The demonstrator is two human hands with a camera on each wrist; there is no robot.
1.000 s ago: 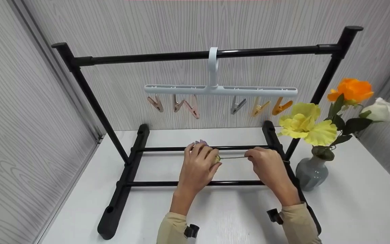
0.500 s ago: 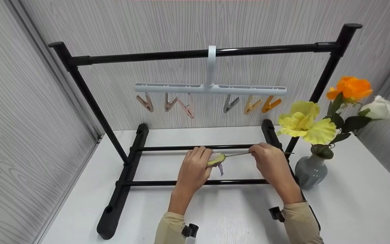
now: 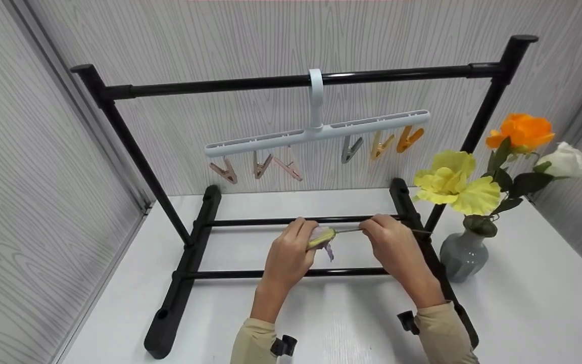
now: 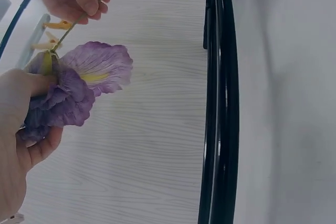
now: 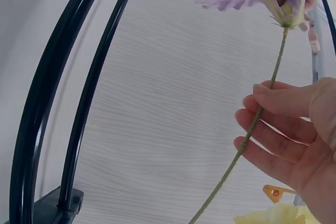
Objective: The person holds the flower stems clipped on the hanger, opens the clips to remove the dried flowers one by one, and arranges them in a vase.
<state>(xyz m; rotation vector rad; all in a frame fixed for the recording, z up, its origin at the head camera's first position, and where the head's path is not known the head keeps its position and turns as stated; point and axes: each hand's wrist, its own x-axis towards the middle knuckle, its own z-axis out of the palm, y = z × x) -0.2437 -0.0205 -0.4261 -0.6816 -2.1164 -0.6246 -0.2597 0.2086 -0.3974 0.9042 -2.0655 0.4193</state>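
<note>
In the head view my left hand [image 3: 286,253] holds the head of a purple artificial flower, over the lower bars of a black rack. Its ruffled purple petals [image 4: 73,98], one with a yellow streak, spread out between thumb and fingers in the left wrist view. A thin green stem [image 5: 226,174] runs from the flower's base. My right hand [image 3: 394,247] pinches that stem between thumb and forefinger, a short way from the base, and the other fingers lie loosely behind it. The far stem end sticks out past the right hand, towards the rack's right foot.
A light blue hanger [image 3: 316,133] with several clips, among them an orange clip [image 3: 410,138], hangs tilted from the rack's top bar [image 3: 210,86]. Right of the rack stands a grey vase [image 3: 465,258] with a yellow flower [image 3: 452,184], an orange flower [image 3: 523,131] and a white rose [image 3: 566,161].
The purple flower has turned in my left hand, so its base and a hanging petal now show. My right hand slid outwards, then back nearer the flower. The hanger swung, its right end rising.
</note>
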